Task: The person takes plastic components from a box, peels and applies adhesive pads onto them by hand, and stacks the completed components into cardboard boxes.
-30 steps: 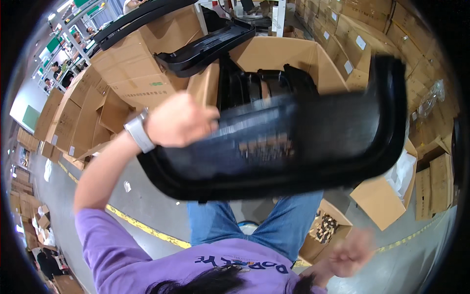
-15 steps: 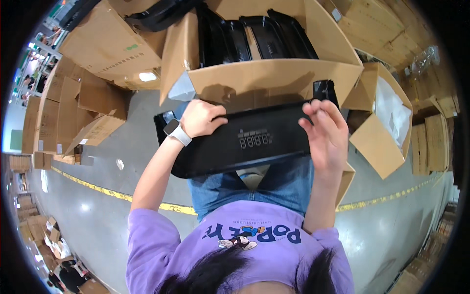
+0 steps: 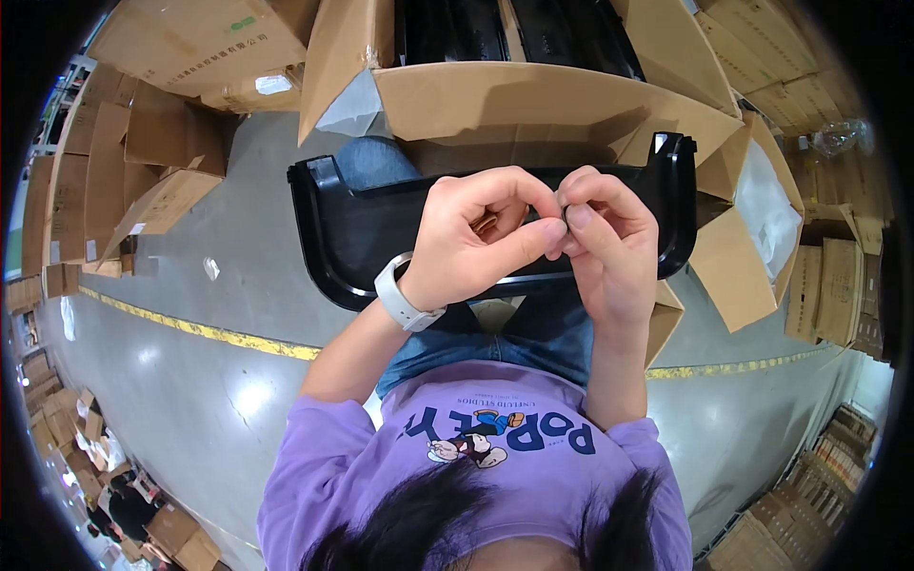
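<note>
A black plastic tray [image 3: 352,238] with a raised rim lies across my lap in blue jeans, its far edge against an open cardboard box [image 3: 533,105]. Both hands hover over the tray's middle and do not grip it. My left hand [image 3: 466,238], with a white watch on its wrist, and my right hand [image 3: 609,247] meet fingertip to fingertip. Between them they pinch a small dark piece [image 3: 564,217], too small to identify. A brownish bit shows inside my left hand's curled fingers.
The open box holds more black trays [image 3: 476,29]. Another open carton with a white plastic liner [image 3: 771,209] stands to the right. Flat and stacked cartons [image 3: 124,162] line the left side. A yellow line [image 3: 209,331] crosses the grey floor.
The tray was held up by my left hand, then gripped at both ends. Now it rests on my lap, both hands have let go of it and come together above it.
</note>
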A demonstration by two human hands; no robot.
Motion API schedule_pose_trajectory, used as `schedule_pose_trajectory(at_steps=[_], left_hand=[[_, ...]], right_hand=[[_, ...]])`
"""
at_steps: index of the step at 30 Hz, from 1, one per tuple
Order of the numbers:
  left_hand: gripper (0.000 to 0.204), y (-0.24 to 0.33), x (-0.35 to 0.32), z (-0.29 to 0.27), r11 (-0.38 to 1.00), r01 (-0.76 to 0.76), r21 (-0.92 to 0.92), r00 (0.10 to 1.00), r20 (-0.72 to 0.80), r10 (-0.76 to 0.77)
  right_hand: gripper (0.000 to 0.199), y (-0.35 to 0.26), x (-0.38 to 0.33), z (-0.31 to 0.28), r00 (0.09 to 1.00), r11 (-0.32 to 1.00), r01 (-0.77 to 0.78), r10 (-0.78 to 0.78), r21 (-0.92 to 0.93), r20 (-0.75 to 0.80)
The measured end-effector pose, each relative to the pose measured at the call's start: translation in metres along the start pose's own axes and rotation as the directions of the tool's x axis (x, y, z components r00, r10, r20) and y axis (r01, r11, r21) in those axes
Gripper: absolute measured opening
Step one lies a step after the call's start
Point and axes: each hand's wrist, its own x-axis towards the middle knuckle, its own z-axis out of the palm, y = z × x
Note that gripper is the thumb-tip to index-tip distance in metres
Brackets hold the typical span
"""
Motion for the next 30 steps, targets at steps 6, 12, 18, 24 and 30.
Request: schedule_pose_trajectory(at_steps=[6,12,18,24,30], left_hand=[[0.011,0.000,-0.005,-0.006,0.998,0.031,0.055,0.999,0.010,-0.031],[0.011,-0.011,-0.005,-0.002,0.999,-0.047,-0.019,0.999,-0.030,0.046],[0.010,-0.008,-0.003,0.001,0.996,-0.050,0.077,0.993,-0.102,0.057],[0.011,-0.008,-0.005,0.004,0.977,0.036,0.209,0.994,-0.112,-0.013],[0.012,-0.008,-0.005,0.002,0.995,0.093,0.021,0.994,-0.067,-0.092]], right_hand=[[0.020,0.009,0.002,0.004,0.998,0.998,-0.058,0.059,0.035,-0.033],[0.019,0.020,0.003,0.004,0.983,0.942,-0.169,0.183,0.291,-0.022],[0.018,0.026,0.003,0.003,0.977,0.883,-0.195,0.215,0.428,0.001],[0.018,0.026,-0.001,0.007,0.974,0.922,-0.177,0.213,0.344,-0.072],[0.017,0.022,0.000,0.003,0.981,0.936,-0.144,0.178,0.323,-0.079]])
